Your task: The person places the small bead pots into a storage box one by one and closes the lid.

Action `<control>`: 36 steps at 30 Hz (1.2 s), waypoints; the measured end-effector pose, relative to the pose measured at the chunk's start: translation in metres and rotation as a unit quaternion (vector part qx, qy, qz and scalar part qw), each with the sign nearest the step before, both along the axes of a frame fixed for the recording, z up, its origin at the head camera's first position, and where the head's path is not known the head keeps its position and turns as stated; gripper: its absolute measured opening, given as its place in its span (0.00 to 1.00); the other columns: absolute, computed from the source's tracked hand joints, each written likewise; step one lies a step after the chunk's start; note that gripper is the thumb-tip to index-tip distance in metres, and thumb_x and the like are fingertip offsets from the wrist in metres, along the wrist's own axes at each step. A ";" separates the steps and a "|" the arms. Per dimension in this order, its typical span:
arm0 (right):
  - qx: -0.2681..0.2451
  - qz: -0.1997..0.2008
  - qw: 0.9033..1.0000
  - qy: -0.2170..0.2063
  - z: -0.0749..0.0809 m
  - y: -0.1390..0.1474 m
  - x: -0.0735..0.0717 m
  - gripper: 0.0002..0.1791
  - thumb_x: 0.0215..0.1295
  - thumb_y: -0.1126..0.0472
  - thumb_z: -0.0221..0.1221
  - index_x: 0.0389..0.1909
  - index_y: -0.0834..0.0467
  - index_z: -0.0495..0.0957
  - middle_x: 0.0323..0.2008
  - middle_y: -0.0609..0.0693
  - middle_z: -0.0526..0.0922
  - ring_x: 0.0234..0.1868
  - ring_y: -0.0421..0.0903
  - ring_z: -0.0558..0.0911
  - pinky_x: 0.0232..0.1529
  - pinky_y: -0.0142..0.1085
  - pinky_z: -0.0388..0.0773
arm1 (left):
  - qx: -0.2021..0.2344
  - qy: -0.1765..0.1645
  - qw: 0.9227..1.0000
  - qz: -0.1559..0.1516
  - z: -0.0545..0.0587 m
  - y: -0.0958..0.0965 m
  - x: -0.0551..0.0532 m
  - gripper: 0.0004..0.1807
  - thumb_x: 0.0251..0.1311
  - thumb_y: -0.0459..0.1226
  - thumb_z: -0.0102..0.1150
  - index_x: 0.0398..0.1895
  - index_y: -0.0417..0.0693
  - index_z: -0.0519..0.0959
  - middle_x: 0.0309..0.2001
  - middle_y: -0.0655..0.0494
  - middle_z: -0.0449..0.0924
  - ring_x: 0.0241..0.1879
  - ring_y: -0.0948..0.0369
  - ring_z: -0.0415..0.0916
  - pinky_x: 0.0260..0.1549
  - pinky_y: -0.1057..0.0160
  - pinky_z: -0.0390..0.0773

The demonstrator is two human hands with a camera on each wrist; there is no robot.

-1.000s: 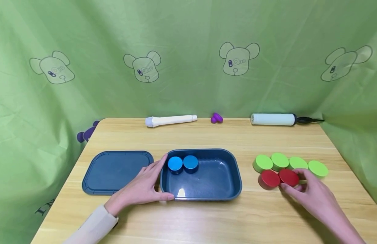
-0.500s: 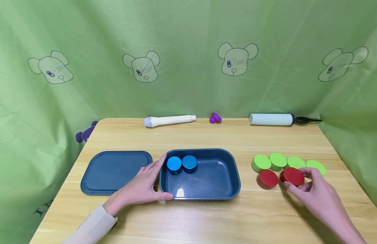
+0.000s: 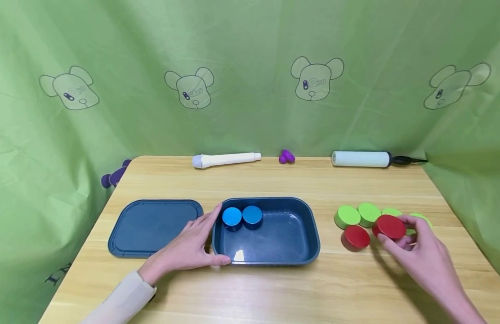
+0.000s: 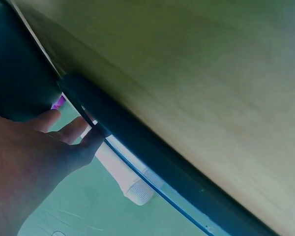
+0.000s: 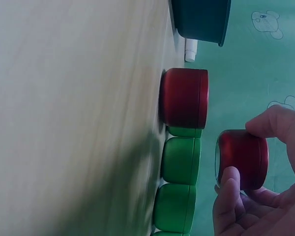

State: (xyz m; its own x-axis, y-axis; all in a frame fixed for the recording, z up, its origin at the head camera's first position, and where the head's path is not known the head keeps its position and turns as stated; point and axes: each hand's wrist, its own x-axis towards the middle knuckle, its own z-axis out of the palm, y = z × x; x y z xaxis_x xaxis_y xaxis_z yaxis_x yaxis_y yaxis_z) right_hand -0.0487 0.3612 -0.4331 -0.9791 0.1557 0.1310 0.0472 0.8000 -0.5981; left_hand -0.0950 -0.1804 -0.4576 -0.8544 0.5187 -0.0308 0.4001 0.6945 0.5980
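Note:
My right hand (image 3: 424,247) pinches a red round tin (image 3: 389,227) between thumb and fingers. In the right wrist view the held tin (image 5: 242,160) is raised off the table, apart from the others. A second red tin (image 3: 355,238) stands on the table to its left. Behind them is a row of several green tins (image 3: 348,217), partly hidden by the hand and held tin. My left hand (image 3: 189,247) spans the left end of a dark blue box (image 3: 316,245), thumb at the front rim, straight fingers along the back left corner. Two blue tins (image 3: 232,218) sit inside, at its back left.
The flat dark blue lid (image 3: 153,225) lies left of the box, partly behind the left hand. Along the table's back edge are a white microphone-shaped item (image 3: 227,159), a small purple object (image 3: 287,156) and a pale hand pump (image 3: 361,159). Green cloth (image 3: 250,112) hangs behind.
The right hand has lifted one red tin off the table, slightly up and to the right, away from the other red tin. The left hand stays at the box.

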 end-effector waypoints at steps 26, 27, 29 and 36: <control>-0.033 0.029 0.998 0.046 0.027 -0.035 -0.018 0.38 0.68 0.49 0.77 0.72 0.57 0.72 0.38 0.54 0.83 0.35 0.42 0.80 0.33 0.26 0.74 | 0.000 -0.003 1.000 -0.001 0.000 -0.001 0.000 0.71 0.57 0.76 0.67 0.92 0.67 0.35 0.88 0.58 0.50 0.85 0.47 0.50 0.77 0.29 0.49; -0.034 0.031 0.998 0.049 0.028 -0.037 -0.019 0.38 0.68 0.50 0.77 0.72 0.58 0.72 0.38 0.54 0.83 0.35 0.42 0.80 0.33 0.26 0.75 | -0.001 -0.003 1.000 -0.001 0.000 -0.001 -0.001 0.71 0.57 0.76 0.67 0.92 0.67 0.35 0.88 0.58 0.50 0.85 0.47 0.50 0.77 0.29 0.49; -0.034 0.034 0.997 0.053 0.030 -0.041 -0.021 0.38 0.67 0.50 0.78 0.71 0.58 0.72 0.39 0.54 0.83 0.35 0.43 0.80 0.33 0.26 0.75 | -0.001 -0.002 1.000 -0.001 0.000 0.000 -0.001 0.71 0.57 0.76 0.67 0.92 0.67 0.35 0.88 0.58 0.50 0.85 0.48 0.50 0.77 0.29 0.49; -0.036 0.051 0.996 0.064 0.036 -0.053 -0.029 0.37 0.67 0.53 0.78 0.70 0.62 0.73 0.41 0.56 0.81 0.34 0.42 0.79 0.32 0.25 0.75 | 0.002 -0.001 1.000 0.001 0.000 0.000 0.001 0.71 0.57 0.76 0.67 0.92 0.68 0.35 0.87 0.57 0.50 0.85 0.47 0.50 0.77 0.29 0.50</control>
